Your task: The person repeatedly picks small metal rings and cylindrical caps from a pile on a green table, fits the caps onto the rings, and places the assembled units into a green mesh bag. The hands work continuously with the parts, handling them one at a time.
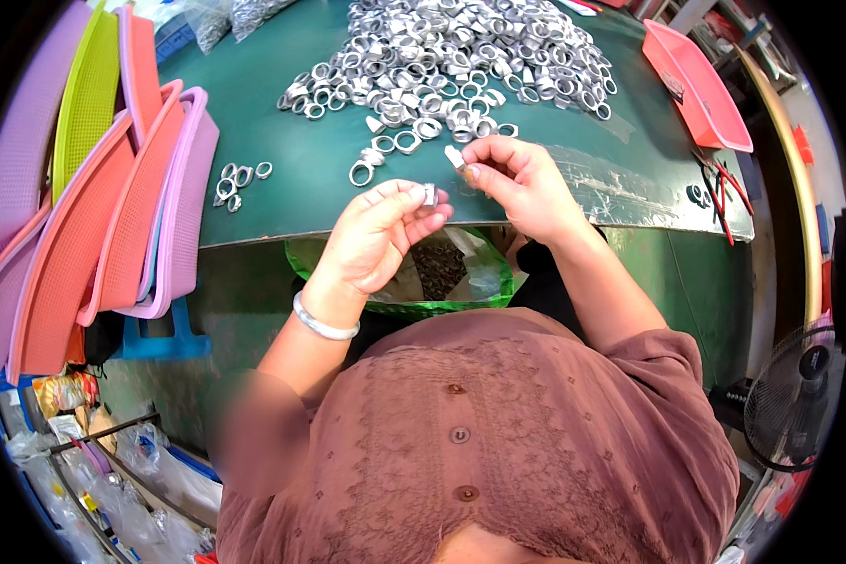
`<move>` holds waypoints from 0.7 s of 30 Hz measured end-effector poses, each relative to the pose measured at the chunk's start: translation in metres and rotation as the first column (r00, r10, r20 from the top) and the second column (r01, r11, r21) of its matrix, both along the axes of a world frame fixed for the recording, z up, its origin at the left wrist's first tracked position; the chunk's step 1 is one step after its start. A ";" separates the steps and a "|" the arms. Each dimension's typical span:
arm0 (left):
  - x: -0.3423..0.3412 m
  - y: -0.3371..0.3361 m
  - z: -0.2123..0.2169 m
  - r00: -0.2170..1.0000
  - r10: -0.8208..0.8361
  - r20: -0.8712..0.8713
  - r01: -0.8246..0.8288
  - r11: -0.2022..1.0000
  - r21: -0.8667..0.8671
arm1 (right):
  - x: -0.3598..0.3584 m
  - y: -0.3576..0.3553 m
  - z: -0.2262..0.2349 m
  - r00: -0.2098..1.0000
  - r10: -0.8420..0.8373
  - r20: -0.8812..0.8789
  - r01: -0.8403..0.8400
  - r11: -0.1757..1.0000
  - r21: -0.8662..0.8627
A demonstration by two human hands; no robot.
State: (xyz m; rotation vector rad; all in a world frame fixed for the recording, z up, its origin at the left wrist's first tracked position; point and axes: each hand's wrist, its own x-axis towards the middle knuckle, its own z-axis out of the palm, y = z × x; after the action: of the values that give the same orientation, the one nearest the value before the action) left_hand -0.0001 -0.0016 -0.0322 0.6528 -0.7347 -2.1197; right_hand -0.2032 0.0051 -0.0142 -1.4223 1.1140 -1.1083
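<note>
My left hand (376, 230), a pale bangle on its wrist, is closed with a silver metal ring (430, 195) between thumb and fingers. Just to the right, my right hand (528, 191) pinches a small whitish piece (454, 156); its exact kind is too small to make out. Both hands are raised near the front edge of a green table (291, 202), the two held things a short gap apart. Beyond them spreads a big heap of silver metal rings (479, 66). A few loose rings (361, 172) lie close to my left fingers.
A small ring cluster (234, 183) lies at left, beside stacked colourful plastic baskets (113, 226). Red-handled pliers (724, 197) and a pink tray (696, 85) are at right. Below the table edge sits a green-rimmed bag (414, 306) of dark bits. A black fan (799, 399) stands lower right.
</note>
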 end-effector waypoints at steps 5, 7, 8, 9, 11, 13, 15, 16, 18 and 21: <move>0.017 0.017 0.000 0.998 -0.011 -0.067 0.015 0.999 0.047 | 0.045 -0.048 0.016 0.909 0.036 -0.416 -0.198 0.914 -0.353; 0.027 0.025 -0.003 0.997 0.037 -0.062 -0.033 0.998 0.056 | 0.084 -0.069 0.024 0.799 0.057 -0.598 -0.345 0.859 -0.379; 0.031 0.028 -0.004 0.997 0.053 -0.061 -0.050 0.997 0.059 | 0.102 -0.086 0.015 0.754 0.053 -0.655 -0.400 0.827 -0.394; 0.032 0.029 -0.003 0.996 0.063 -0.058 -0.060 0.996 0.062 | 0.117 -0.099 0.007 0.704 0.032 -0.710 -0.443 0.801 -0.402; 0.037 0.032 0.000 0.994 0.102 -0.042 -0.099 0.993 0.070 | 0.148 -0.108 0.014 0.556 0.069 -0.828 -0.508 0.817 -0.273; 0.042 0.035 0.001 0.990 0.139 -0.023 -0.137 0.988 0.068 | 0.174 -0.125 0.005 0.517 0.045 -0.855 -0.508 0.820 -0.264; 0.046 0.037 0.000 0.986 0.163 -0.029 -0.161 0.985 0.067 | 0.182 -0.130 0.004 0.491 0.078 -0.868 -0.529 0.818 -0.225; 0.049 0.038 -0.002 0.984 0.174 -0.045 -0.170 0.983 0.067 | 0.182 -0.131 0.011 0.484 0.124 -0.866 -0.554 0.810 -0.193; 0.052 0.039 -0.005 0.978 0.205 -0.049 -0.202 0.977 0.062 | 0.177 -0.132 0.025 0.478 0.192 -0.857 -0.543 0.831 -0.116; 0.053 0.041 -0.008 0.963 0.267 -0.035 -0.265 0.963 0.042 | 0.142 -0.122 0.043 0.425 0.076 -0.902 -0.522 0.835 -0.176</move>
State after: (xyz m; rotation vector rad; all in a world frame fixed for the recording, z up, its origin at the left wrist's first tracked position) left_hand 0.0530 0.0393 -0.0400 0.6861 -0.5525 -1.8967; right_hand -0.0616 -0.1172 0.0291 -2.6241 1.2015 -0.2578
